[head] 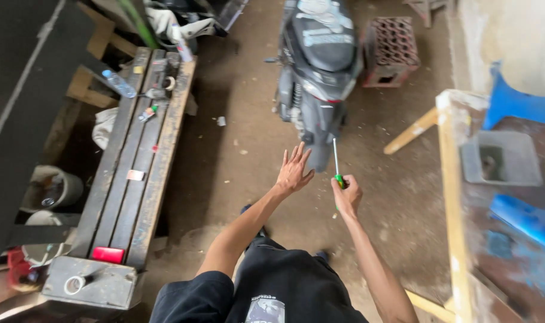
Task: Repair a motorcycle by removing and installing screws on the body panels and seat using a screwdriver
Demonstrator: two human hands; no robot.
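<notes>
Right hand [348, 195] closed around green-handled screwdriver with thin metal shaft [337, 162], shaft pointing up toward front of dark grey scooter [318, 60] parked on dirt floor [236, 155]. Left hand [294, 172] held out just beside it, fingers spread wide, grip empty, touching nothing. Long dark wooden-slat table [135, 173] off to left, carrying clear plastic bottle [118, 83] and small red box [108, 255]. Reddish perforated brick [391, 51] behind scooter
</notes>
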